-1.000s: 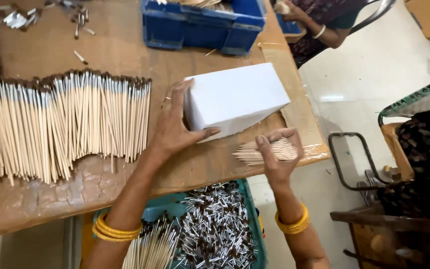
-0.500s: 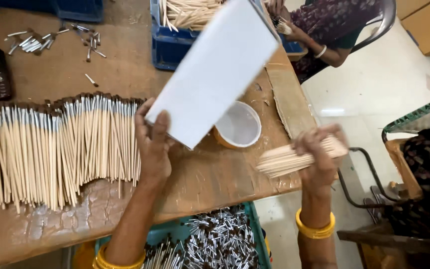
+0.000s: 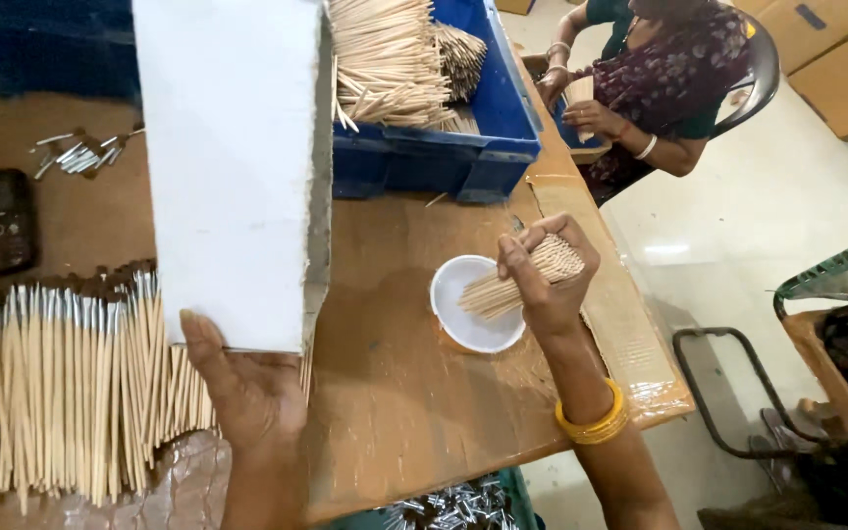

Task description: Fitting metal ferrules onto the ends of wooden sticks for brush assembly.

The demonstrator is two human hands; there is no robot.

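Since half a second ago I've raised the box (image 3: 233, 167) upright; my left hand (image 3: 247, 388) props its lower end, fingers cupped. Right hand (image 3: 547, 280), at three o'clock, is fisted round a stick bundle (image 3: 522, 280) above the bowl (image 3: 473, 304). Loosened, the sticks could scatter; the box could topple onto the brush row (image 3: 61, 393).

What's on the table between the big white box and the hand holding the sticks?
In the head view, bare brown tabletop and then a white bowl lie between the white box and the right hand.
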